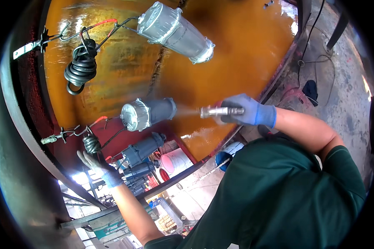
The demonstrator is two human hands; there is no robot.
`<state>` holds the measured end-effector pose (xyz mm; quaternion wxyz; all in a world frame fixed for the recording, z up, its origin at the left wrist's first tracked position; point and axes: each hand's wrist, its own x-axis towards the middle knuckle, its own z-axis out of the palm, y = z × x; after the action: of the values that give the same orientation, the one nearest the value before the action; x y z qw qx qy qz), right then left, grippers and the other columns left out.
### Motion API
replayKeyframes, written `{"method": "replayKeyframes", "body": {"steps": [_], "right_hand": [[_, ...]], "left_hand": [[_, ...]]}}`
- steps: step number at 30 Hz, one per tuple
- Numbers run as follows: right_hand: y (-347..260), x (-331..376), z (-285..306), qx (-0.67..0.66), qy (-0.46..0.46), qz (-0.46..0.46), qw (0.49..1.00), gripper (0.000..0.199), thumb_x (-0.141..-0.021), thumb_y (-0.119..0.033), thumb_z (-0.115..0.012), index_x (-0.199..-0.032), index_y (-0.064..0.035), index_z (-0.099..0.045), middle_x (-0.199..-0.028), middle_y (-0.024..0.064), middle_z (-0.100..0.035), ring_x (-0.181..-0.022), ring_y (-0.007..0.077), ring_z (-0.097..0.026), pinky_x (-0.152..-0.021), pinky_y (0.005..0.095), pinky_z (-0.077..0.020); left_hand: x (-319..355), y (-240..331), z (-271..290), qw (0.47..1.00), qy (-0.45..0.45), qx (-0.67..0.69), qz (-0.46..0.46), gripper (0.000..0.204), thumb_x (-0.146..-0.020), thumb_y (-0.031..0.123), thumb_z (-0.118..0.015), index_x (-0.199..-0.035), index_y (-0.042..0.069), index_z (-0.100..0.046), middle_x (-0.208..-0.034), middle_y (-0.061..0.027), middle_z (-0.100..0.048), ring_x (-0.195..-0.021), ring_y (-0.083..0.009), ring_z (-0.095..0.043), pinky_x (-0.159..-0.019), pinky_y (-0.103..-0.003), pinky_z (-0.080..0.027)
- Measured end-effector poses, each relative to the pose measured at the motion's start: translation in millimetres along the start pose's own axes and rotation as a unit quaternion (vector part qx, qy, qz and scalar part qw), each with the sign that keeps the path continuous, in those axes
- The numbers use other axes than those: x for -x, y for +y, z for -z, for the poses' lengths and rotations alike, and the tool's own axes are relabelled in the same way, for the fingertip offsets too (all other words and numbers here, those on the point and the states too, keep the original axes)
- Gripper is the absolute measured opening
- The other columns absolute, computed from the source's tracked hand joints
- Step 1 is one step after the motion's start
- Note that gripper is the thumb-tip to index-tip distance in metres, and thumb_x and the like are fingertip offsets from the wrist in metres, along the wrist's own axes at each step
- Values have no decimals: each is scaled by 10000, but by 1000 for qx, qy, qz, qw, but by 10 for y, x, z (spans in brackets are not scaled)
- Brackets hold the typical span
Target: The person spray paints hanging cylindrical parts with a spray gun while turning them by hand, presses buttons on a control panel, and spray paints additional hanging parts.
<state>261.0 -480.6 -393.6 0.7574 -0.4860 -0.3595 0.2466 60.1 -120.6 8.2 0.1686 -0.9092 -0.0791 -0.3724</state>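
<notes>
My right hand (245,110), in a blue-grey glove, is closed around a spray gun (222,111). A fine mist leaves its nozzle toward a hanging pump motor (160,113). That cylinder is dark grey at the end facing the gun and bare silver at the cable end. Low on the left, my gloved left hand (96,166) is open, its fingers stretched out beside a small coil of cable (91,143); whether they touch it I cannot tell. A larger silver pump motor (176,33) hangs farther off, with a thick black cable coil (81,66) next to it.
An orange-brown stained spray booth wall (228,45) stands behind the motors. Dark grey motors (143,148) hang beyond the near one. A white bucket (175,161) and a blue bucket (229,155) stand below. Cables and a hose (330,62) lie on the concrete floor at right.
</notes>
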Motion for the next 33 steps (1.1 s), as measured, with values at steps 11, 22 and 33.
{"method": "replayKeyframes", "body": {"steps": [11,22,33], "right_hand": [[57,34,-29,83,-16,79,993,207,-908,-258,-808,-986,-102,-697,-843,172,-694,-778,378,-704,-682,450,-557],[348,72,157,136,-51,-65,987,224,-928,-317,-760,-957,-102,-704,-852,166,-726,-792,366,-724,-714,452,-566],[322,18,205,109,-41,-29,993,253,-911,-335,-802,-989,-114,-707,-887,160,-720,-817,380,-712,-731,457,-567]], "left_hand": [[-275,518,-124,914,-26,191,357,544,-1110,500,-466,-1454,81,-513,-1332,-74,-595,-1188,-205,-567,-1035,-381,-435],[-128,181,-175,951,-30,136,275,562,-1040,578,-472,-1430,199,-612,-1249,22,-668,-1233,-155,-577,-1145,-531,-295],[-9,227,-18,950,-117,153,244,817,-1108,658,-376,-1611,15,-396,-1580,-151,-483,-1415,-293,-519,-1165,-461,-450]]}}
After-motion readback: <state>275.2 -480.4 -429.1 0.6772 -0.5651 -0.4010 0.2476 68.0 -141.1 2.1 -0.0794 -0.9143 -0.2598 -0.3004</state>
